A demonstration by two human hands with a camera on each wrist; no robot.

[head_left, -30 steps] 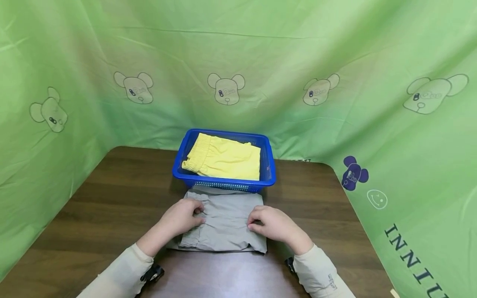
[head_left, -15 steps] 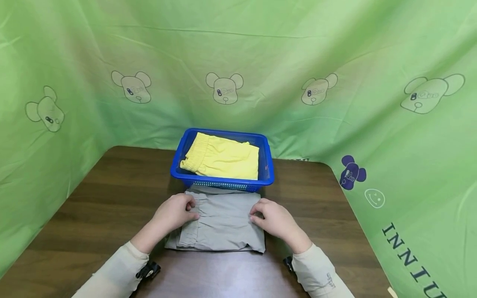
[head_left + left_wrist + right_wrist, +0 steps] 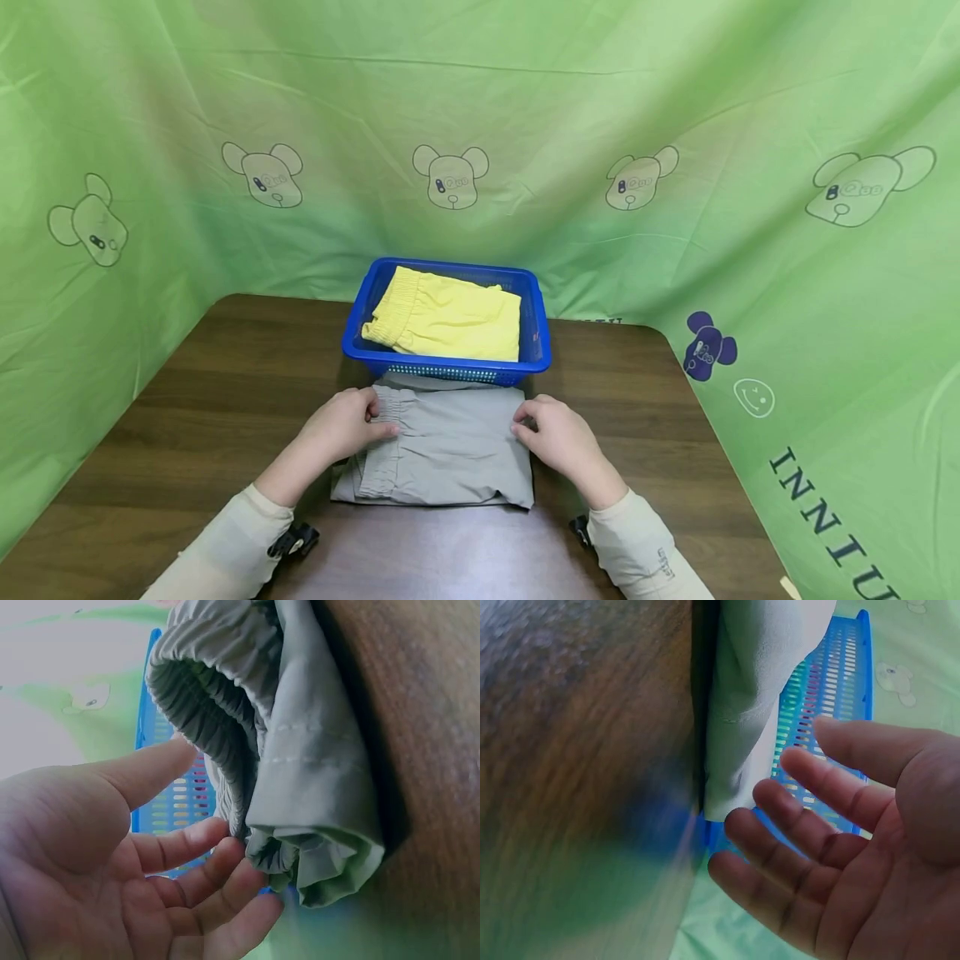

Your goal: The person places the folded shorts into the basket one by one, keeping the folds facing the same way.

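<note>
Folded grey elastic-waist pants point(image 3: 457, 450) lie on the table in front of the basket, their gathered waistband point(image 3: 217, 697) toward the left. At that waistband is my left hand point(image 3: 341, 429). Its fingers are slightly bent, with fingertips at the edge of the folds and the thumb point(image 3: 161, 769) over the waistband's side; whether they press the cloth I cannot tell. My right hand point(image 3: 558, 433) is at the opposite, right edge of the pants. In the right wrist view its fingers point(image 3: 780, 847) are loosely spread beside the cloth and grip nothing.
A blue plastic basket point(image 3: 546, 333) stands directly behind the grey pants, with a folded yellow garment point(image 3: 453, 321) inside. The brown wooden table point(image 3: 225, 417) is bordered by a green printed curtain point(image 3: 562, 100) at the back and sides.
My left hand has slid leftward from over the grey pants to their waistband edge. My right hand has shifted a little to the right. The pants stay in place.
</note>
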